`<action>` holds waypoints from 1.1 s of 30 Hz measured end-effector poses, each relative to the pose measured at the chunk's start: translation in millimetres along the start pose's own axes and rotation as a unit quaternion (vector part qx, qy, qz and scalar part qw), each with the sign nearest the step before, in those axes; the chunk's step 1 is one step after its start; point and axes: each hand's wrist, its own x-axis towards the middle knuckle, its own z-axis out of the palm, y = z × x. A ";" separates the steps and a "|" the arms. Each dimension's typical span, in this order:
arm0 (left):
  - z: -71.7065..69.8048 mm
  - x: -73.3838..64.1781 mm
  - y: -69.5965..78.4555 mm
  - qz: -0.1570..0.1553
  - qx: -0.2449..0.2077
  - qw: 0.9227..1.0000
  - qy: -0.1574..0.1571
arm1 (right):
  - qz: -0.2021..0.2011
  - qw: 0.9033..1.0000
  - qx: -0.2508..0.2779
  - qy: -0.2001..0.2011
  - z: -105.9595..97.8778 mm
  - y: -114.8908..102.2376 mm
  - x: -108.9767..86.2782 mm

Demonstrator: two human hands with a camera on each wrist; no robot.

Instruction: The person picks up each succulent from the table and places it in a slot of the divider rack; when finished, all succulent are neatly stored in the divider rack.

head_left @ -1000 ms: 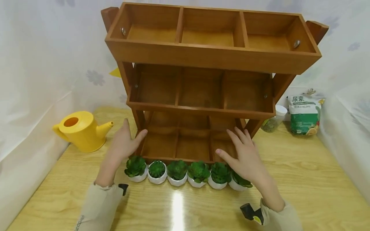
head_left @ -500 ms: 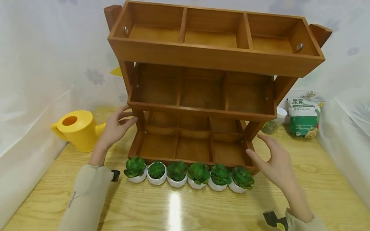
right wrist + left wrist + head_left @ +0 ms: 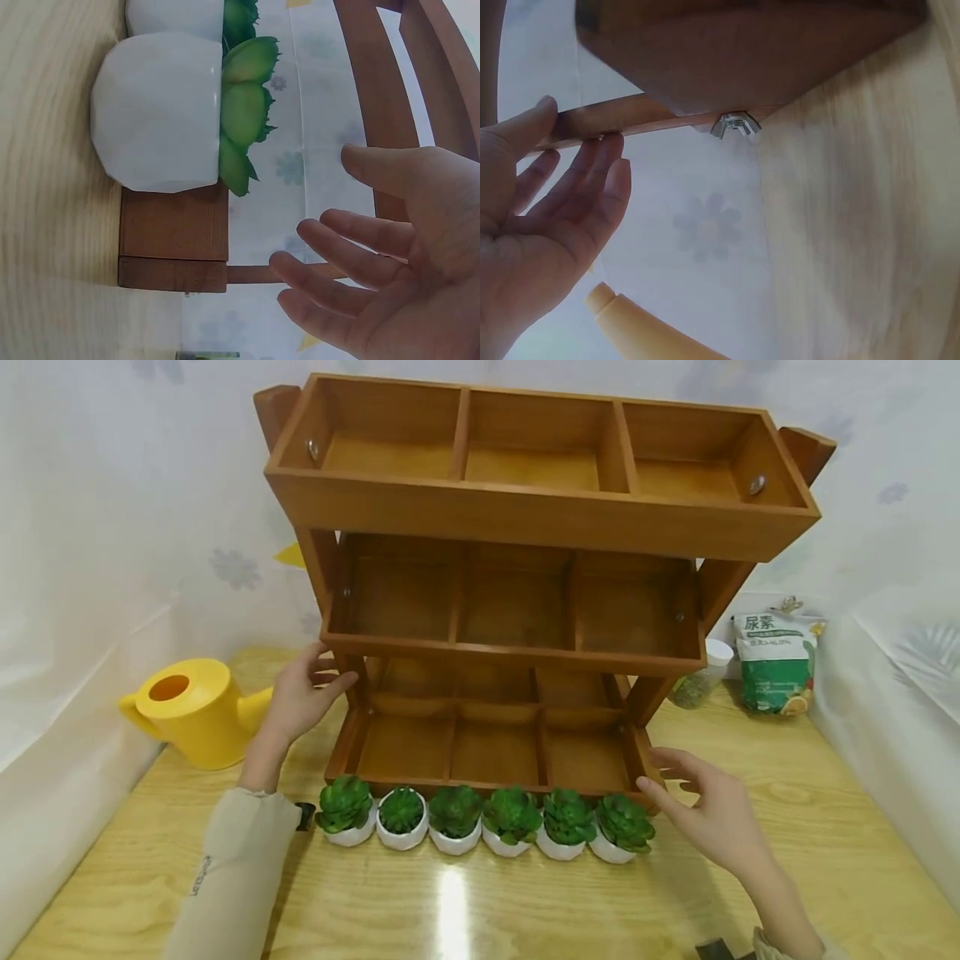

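Note:
A brown wooden three-tier plant stand [image 3: 480, 653] with divided boxes stands on the table. My left hand [image 3: 298, 693] is at its left post, and in the left wrist view the thumb and fingertips [image 3: 613, 146] lie on opposite sides of the post [image 3: 607, 120]. My right hand [image 3: 708, 810] holds nothing, beside the right end of the bottom box; in the right wrist view its fingers [image 3: 360, 255] are spread and relaxed. Several small green succulents in white pots, such as the rightmost succulent [image 3: 624, 827], line the stand's front.
A yellow watering can [image 3: 198, 710] is left of the stand, just beyond the left hand. Behind on the right are a lidded clear jar [image 3: 697, 681] and a green-and-white bag [image 3: 776, 664]. White patterned sheeting [image 3: 892, 560] encloses the table [image 3: 360, 910].
My left hand has risen from the lower left to the stand's left post. My right hand has moved right, from over the bottom box to outside its right end.

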 end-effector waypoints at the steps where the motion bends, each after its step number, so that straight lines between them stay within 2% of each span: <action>1: 1.0 0.0 -0.1 0.001 0.000 1.000 0.001 | 0.005 1.000 0.002 -0.004 -0.4 0.7 -2.0; 10: 1.3 -1.0 2.6 0.022 0.014 0.999 0.039 | 0.035 0.997 0.025 -0.057 -0.8 5.2 -17.0; 13: 2.3 -0.5 3.5 0.029 0.018 0.998 0.049 | 0.051 0.995 0.027 -0.086 -1.1 7.8 -22.1; 19: 3.0 -1.0 5.9 0.028 0.023 0.998 0.050 | 0.092 0.983 0.018 -0.158 -0.2 15.3 -30.8; 26: 3.1 -1.5 7.2 0.022 0.022 0.998 0.049 | 0.084 0.963 0.027 -0.254 3.4 21.6 -31.4; 29: 3.4 -1.6 7.2 0.020 0.022 0.998 0.047 | 0.078 0.962 0.033 -0.259 8.2 22.0 -31.7; 33: 3.0 -1.3 6.8 0.026 0.024 0.998 0.047 | 0.066 0.973 0.021 -0.222 16.2 19.0 -31.9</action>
